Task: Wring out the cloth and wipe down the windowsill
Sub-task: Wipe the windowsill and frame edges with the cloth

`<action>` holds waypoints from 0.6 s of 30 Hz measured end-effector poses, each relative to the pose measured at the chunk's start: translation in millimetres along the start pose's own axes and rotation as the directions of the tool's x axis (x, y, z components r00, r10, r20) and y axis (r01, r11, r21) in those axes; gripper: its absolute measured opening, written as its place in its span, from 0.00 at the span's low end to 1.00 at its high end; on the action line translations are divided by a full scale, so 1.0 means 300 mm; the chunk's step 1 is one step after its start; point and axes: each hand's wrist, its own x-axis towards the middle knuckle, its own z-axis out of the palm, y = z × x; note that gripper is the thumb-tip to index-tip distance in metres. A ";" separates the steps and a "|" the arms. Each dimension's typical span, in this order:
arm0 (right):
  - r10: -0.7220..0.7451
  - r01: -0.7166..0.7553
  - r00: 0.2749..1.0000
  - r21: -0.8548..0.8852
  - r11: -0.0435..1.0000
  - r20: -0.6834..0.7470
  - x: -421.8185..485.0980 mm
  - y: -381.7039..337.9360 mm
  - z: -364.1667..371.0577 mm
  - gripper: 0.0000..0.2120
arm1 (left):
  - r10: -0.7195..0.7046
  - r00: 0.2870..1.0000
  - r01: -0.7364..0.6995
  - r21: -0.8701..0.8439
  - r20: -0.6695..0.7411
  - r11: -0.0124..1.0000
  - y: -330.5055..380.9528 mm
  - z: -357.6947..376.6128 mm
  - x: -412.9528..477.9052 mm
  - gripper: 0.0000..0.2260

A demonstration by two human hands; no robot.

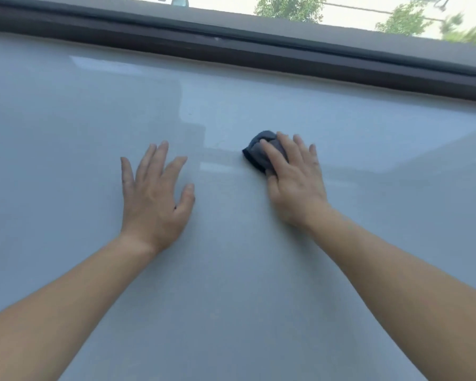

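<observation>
A wide, glossy pale grey windowsill (pixel 231 270) fills the view. A small bunched dark grey cloth (pixel 259 151) lies on it right of centre. My right hand (pixel 294 180) presses down on the cloth with straight fingers; most of the cloth is hidden under the palm and fingers, and its left and far edges show. My left hand (pixel 154 196) rests flat on the bare sill to the left of the cloth, fingers spread, holding nothing.
A dark window frame (pixel 231 48) runs along the far edge of the sill, slanting down to the right. Beyond the glass are green trees (pixel 289 6) and bright daylight. The sill reflects light patches near its middle.
</observation>
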 end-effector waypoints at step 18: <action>0.297 -0.283 0.951 0.134 0.950 -0.091 -0.090 -0.001 -0.006 0.27 | -0.021 0.987 -0.012 0.202 0.158 0.979 0.018 0.061 -0.259 0.29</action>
